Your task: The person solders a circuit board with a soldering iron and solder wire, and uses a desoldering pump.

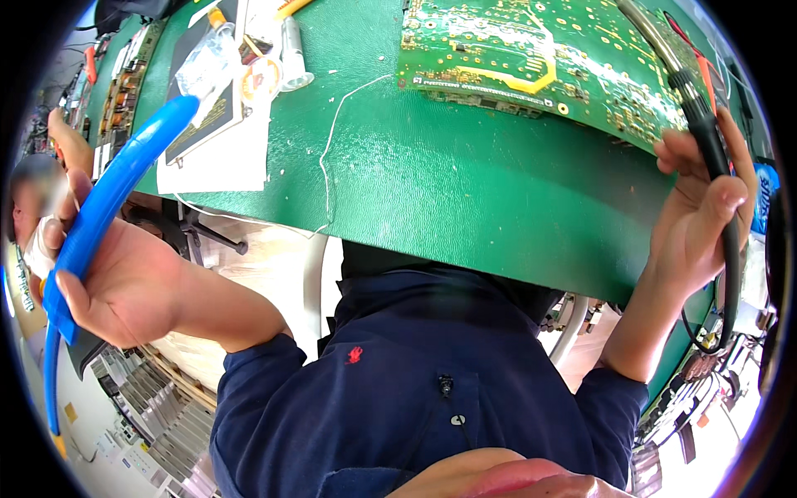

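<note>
On the left, my left hand [137,278] is raised beside the table edge, its fingers wrapped round a long, curved blue tube-like object [124,183]. I cannot make out its exact kind. Its rounded end points toward the papers, and a thinner blue length runs down from the lower end. My right hand [693,224] grips a soldering iron [706,133] by its black handle, thumb on one side. The iron's metal barrel slants up over a large green circuit board [498,50] at the far right of the table. A black cord [730,282] hangs down past my wrist.
The green table [465,191] carries a thin white wire [325,158], a syringe [292,54], a clear plastic bag [207,62] and white paper [220,162]. Another board [124,83] stands at the far left. A person [37,191] is beyond my left hand.
</note>
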`<state>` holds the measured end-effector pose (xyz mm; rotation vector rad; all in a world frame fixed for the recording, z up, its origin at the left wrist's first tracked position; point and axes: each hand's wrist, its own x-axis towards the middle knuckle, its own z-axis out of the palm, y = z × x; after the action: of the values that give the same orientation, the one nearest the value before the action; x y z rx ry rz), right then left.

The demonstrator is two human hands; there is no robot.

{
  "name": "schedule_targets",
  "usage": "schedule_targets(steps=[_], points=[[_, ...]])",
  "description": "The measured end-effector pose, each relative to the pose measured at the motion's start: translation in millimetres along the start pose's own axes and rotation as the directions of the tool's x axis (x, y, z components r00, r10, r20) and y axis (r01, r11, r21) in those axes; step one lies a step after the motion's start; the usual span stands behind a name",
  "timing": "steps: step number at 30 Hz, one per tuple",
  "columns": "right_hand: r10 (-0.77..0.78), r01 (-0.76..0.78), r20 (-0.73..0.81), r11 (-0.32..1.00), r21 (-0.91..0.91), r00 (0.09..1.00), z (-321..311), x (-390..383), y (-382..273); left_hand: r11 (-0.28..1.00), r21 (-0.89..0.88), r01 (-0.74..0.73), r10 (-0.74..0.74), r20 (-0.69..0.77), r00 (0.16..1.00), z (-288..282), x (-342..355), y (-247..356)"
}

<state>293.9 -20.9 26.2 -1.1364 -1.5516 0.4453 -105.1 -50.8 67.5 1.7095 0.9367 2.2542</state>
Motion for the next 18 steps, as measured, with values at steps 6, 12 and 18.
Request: schedule_targets(steps=[6, 12, 18], points=[[-0.066, 0.069, -0.03, 0.991, 0.117, 0.997, 1, 3, -3, 0.974, 0.157, 0.161, -0.18, 0.114, 0.977, -29, 17, 15], [-0.058, 0.065, -0.03, 0.938, 0.339, 0.998, 2, -1, 0, 0.767, 0.555, 0.322, -0.491, 0.185, 0.851, 17, -18, 33], [-0.004, -0.07, 0.124, 0.807, 0.587, 0.992, -9, 6, -18, 0.742, 0.67, -0.018, -0.539, 0.613, 0.578, 68, -45, 64]])
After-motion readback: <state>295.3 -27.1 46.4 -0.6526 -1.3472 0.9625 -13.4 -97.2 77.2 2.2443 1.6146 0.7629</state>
